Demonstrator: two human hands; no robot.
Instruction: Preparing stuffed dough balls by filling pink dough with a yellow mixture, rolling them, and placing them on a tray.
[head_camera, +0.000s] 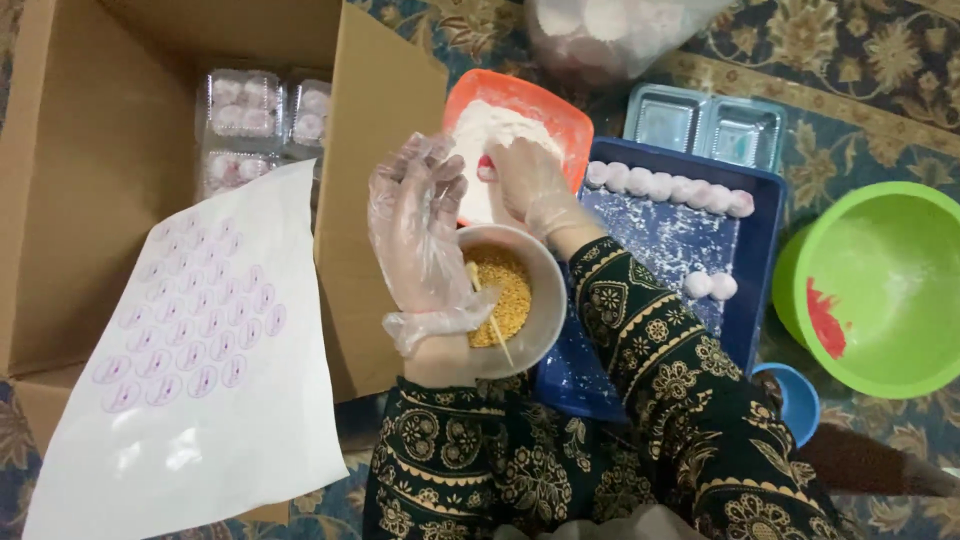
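My left hand (420, 225), in a loose clear plastic glove, hovers flat and open above the left rim of a white bowl (545, 300) of yellow crumbs with a thin wooden stick in it. My right hand (530, 185), also gloved, reaches into an orange tray (560, 115) of white flour, its fingers closed on a small pink-and-white dough ball (487, 170). To the right, a blue tray (760, 240) dusted with flour carries a row of several pale round balls along its far edge and two more lower down.
An open cardboard box (100, 130) at left holds clear plastic packs of balls and a white sheet of round purple stickers (200, 340). A green bowl (880, 290) with a red scraper, a small blue bowl (800, 400), empty clear containers (705, 125) and a plastic bag lie on the patterned carpet.
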